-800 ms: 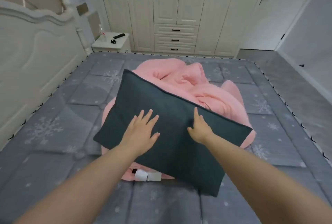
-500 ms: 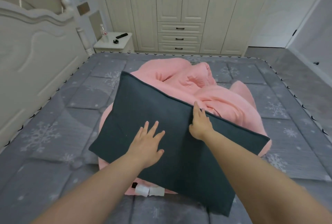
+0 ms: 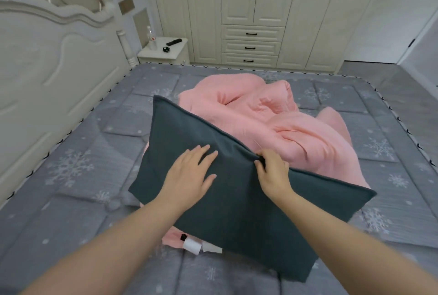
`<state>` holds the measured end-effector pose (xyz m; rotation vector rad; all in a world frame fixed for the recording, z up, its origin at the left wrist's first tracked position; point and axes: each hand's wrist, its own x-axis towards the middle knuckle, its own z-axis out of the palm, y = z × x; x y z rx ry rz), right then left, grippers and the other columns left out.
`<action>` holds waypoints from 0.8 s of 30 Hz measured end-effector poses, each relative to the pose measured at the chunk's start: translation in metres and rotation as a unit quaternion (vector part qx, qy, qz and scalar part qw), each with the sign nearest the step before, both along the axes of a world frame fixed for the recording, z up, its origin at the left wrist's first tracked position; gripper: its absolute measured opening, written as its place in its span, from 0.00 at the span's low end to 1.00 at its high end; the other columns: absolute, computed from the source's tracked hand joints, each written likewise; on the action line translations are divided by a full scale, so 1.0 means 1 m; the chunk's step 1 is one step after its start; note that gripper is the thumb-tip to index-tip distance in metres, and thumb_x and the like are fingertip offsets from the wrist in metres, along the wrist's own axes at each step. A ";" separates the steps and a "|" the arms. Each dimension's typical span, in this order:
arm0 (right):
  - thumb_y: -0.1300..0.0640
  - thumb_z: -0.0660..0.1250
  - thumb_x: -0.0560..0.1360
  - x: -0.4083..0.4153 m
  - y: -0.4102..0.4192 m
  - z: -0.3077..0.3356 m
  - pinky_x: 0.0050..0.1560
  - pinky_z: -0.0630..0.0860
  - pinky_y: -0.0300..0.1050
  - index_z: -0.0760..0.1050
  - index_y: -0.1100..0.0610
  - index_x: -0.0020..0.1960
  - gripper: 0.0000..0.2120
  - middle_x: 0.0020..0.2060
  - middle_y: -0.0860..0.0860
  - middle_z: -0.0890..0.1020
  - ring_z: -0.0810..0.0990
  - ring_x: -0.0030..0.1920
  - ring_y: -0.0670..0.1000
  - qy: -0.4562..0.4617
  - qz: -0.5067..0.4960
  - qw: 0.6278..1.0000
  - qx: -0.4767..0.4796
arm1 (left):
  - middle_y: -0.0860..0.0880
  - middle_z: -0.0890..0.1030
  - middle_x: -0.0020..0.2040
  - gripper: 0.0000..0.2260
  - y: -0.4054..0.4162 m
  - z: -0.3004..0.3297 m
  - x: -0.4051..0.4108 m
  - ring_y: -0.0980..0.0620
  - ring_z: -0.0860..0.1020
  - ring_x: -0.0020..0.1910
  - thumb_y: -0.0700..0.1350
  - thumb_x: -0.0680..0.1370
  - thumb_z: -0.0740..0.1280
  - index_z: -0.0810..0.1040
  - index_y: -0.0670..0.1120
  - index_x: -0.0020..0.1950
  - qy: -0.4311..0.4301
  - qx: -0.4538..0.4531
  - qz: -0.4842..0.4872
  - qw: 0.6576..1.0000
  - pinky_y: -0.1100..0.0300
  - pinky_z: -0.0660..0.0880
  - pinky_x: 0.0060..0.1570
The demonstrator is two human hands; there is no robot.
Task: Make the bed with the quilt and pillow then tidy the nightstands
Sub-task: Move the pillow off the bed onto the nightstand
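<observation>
Hands on the dark pillow [image 3: 237,188]: left hand [image 3: 189,176] flat on top, fingers straight; right hand [image 3: 272,171] pinching the far seam. Pillow atop the crumpled pink quilt [image 3: 272,119], mid-bed [image 3: 83,152]. Nothing made yet; quilt unspread, far nightstand [image 3: 163,54] cluttered with bottle, remote.

The pillow [image 3: 237,190] is lying on the quilt [image 3: 272,124], which is sitting mid-bed [image 3: 71,176]; the nightstand [image 3: 163,54] is standing behind, left.
</observation>
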<state>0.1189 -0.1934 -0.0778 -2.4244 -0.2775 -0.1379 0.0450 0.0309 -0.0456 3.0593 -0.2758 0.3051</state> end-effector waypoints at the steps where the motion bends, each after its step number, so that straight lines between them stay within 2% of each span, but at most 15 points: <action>1: 0.61 0.61 0.78 -0.013 0.003 0.007 0.52 0.64 0.49 0.73 0.51 0.51 0.07 0.47 0.47 0.77 0.73 0.51 0.51 -0.009 0.025 1.000 0.000 | 0.49 0.70 0.72 0.23 0.005 0.010 0.001 0.48 0.67 0.72 0.53 0.78 0.63 0.68 0.50 0.73 -0.042 0.005 0.000 0.999 0.52 0.62 0.73; 3: 0.63 0.61 0.78 -0.039 0.009 0.025 0.50 0.63 0.48 0.72 0.51 0.49 0.07 0.45 0.47 0.75 0.71 0.48 0.50 -0.026 0.086 0.996 0.000 | 0.49 0.71 0.70 0.21 0.019 0.033 -0.002 0.47 0.69 0.71 0.51 0.78 0.63 0.70 0.49 0.71 -0.089 0.022 -0.006 0.996 0.51 0.63 0.72; 5: 0.63 0.62 0.78 -0.068 0.017 0.046 0.49 0.63 0.47 0.70 0.50 0.47 0.08 0.43 0.45 0.72 0.70 0.46 0.49 -0.044 0.147 0.988 0.005 | 0.49 0.72 0.68 0.19 0.036 0.051 -0.013 0.47 0.68 0.70 0.50 0.78 0.63 0.71 0.49 0.70 -0.091 0.050 -0.009 0.995 0.51 0.62 0.72; 8: 0.62 0.64 0.78 -0.097 0.038 0.080 0.50 0.63 0.46 0.68 0.46 0.47 0.11 0.42 0.40 0.71 0.69 0.46 0.45 -0.045 0.212 0.976 0.019 | 0.53 0.76 0.62 0.16 0.063 0.073 -0.042 0.49 0.71 0.67 0.50 0.79 0.59 0.73 0.52 0.66 -0.030 0.068 -0.018 0.997 0.53 0.61 0.71; 10: 0.61 0.65 0.78 -0.108 0.054 0.099 0.53 0.66 0.48 0.71 0.48 0.47 0.09 0.44 0.42 0.74 0.71 0.47 0.46 -0.024 0.242 0.970 0.026 | 0.55 0.78 0.57 0.13 0.082 0.093 -0.068 0.52 0.74 0.60 0.50 0.79 0.59 0.75 0.54 0.62 0.030 0.024 -0.009 0.999 0.55 0.65 0.66; 13: 0.61 0.66 0.76 -0.129 0.086 0.125 0.53 0.73 0.53 0.74 0.50 0.47 0.06 0.44 0.44 0.77 0.75 0.48 0.49 -0.017 0.293 0.956 0.021 | 0.58 0.77 0.51 0.09 0.113 0.121 -0.120 0.56 0.77 0.53 0.53 0.77 0.65 0.78 0.56 0.55 0.057 -0.083 0.035 0.994 0.56 0.73 0.53; 16: 0.62 0.67 0.75 -0.157 0.121 0.144 0.51 0.73 0.53 0.73 0.49 0.44 0.08 0.42 0.46 0.77 0.75 0.46 0.50 -0.019 0.323 0.946 0.022 | 0.59 0.76 0.48 0.08 0.133 0.135 -0.175 0.59 0.76 0.49 0.55 0.76 0.66 0.78 0.56 0.52 0.064 -0.137 0.078 0.986 0.54 0.75 0.51; 19: 0.62 0.68 0.75 -0.192 0.161 0.161 0.47 0.71 0.47 0.74 0.55 0.45 0.04 0.42 0.49 0.77 0.75 0.45 0.51 -0.017 0.392 0.920 0.008 | 0.57 0.75 0.47 0.07 0.147 0.144 -0.236 0.58 0.75 0.48 0.55 0.77 0.65 0.78 0.55 0.50 0.050 -0.146 0.129 0.980 0.52 0.75 0.51; 24: 0.62 0.68 0.75 -0.261 0.229 0.180 0.42 0.66 0.30 0.75 0.55 0.50 0.05 0.45 0.47 0.75 0.73 0.45 0.47 0.007 0.492 0.870 0.017 | 0.58 0.71 0.41 0.06 0.161 0.159 -0.350 0.59 0.70 0.43 0.54 0.78 0.66 0.75 0.53 0.44 -0.065 -0.130 0.234 0.961 0.61 0.70 0.44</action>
